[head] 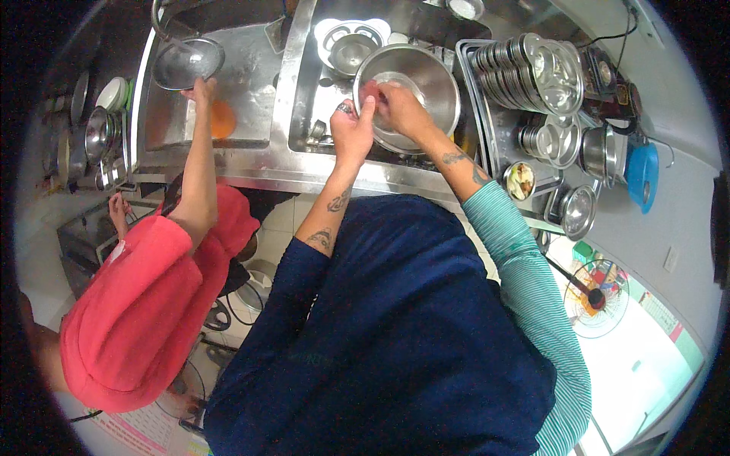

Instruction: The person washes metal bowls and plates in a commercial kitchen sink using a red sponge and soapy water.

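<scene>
A large stainless steel bowl stands tilted in the right sink basin. My left hand holds its left rim, the thumb over the edge. Inside that rim, my right hand presses a reddish scrubbing pad or cloth against the metal; the fingers partly hide it. Whitish suds or a pale item show at the bowl's bottom, which I cannot make out well. Behind the bowl are a smaller steel bowl and a compartment tray. Small metal pieces lie on the basin floor by my left hand.
A co-worker in a red top stands at left, holding a dark metal bowl under the tap. An orange round object lies in the left basin. Stacked steel trays, pots and a food bowl stand at right.
</scene>
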Action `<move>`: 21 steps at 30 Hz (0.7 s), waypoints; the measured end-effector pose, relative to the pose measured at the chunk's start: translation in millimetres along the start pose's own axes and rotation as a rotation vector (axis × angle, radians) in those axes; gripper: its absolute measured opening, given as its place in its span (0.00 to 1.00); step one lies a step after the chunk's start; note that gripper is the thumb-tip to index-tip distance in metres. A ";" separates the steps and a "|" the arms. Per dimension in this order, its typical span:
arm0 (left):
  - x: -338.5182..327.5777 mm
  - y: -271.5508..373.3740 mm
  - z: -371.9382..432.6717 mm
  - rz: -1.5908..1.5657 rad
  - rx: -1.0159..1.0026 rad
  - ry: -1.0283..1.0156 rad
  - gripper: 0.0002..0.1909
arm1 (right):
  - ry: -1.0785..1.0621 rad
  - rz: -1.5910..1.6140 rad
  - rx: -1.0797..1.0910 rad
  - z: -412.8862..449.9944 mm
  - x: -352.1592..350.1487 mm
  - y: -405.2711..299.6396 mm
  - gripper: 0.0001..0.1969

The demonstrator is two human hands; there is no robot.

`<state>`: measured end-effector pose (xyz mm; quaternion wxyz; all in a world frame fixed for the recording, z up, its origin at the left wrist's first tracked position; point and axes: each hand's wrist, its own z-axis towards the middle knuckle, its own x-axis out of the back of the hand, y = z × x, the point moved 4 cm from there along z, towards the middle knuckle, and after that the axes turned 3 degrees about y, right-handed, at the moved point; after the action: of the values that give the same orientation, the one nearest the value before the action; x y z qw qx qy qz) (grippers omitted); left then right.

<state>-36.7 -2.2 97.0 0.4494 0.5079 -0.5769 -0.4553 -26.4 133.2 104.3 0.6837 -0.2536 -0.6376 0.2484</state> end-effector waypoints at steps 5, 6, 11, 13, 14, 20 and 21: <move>-3.9 31.2 0.0 -0.166 0.084 0.020 0.17 | 0.096 0.252 -0.026 -5.0 13.8 -33.0 0.20; -4.3 35.4 -2.9 -0.253 0.147 0.011 0.17 | -0.020 0.364 -0.073 -6.8 11.9 -32.9 0.19; -0.2 38.1 -7.0 0.078 0.025 -0.043 0.18 | 0.013 0.023 0.263 18.9 21.6 3.6 0.15; 8.6 33.3 -1.0 0.113 -0.069 0.018 0.22 | 0.057 -0.430 0.139 25.4 39.2 19.6 0.15; 11.0 29.7 6.1 0.083 -0.070 0.063 0.22 | 0.058 -0.458 -0.018 22.4 42.7 26.8 0.13; 8.8 43.9 12.4 -0.077 0.022 0.113 0.19 | -0.254 0.077 -0.109 -6.5 6.6 -22.1 0.14; 8.9 42.4 9.8 -0.041 0.082 0.084 0.19 | -0.207 0.140 -0.018 -5.3 1.8 -28.8 0.14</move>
<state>-54.6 -7.4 137.4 0.4427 0.5560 -0.5652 -0.4189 -20.5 112.7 124.5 0.5928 -0.2767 -0.6878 0.3147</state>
